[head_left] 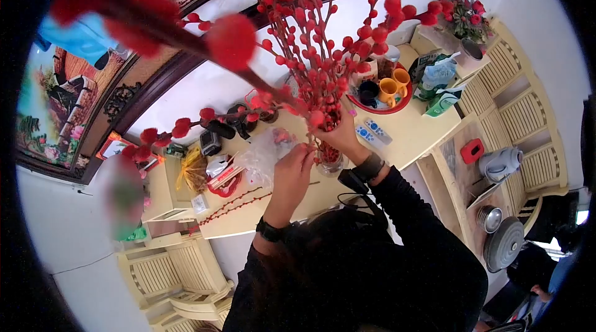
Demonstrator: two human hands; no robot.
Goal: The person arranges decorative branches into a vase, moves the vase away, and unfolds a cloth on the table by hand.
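A tall bunch of red berry branches (316, 46) stands in a clear glass vase (330, 167) on the table in front of me. My right hand (340, 136) is wrapped round the stems near the top of the vase. Just left of it, my left hand (294, 167) has its fingers pinched at the lower stems, on a berry branch; the exact grip is partly hidden. One branch (180, 37) reaches up left, close to the camera and blurred. Loose thin berry branches (233, 208) lie on the table, left of my left hand.
A crumpled clear plastic bag (257, 158) lies beside my left hand. Farther right are a red tray (405, 101) with orange cups (388, 90), two remotes (372, 130) and green packs (442, 101). A kettle (501, 163) stands on the wooden bench. Another person's hand (541, 293) shows at lower right.
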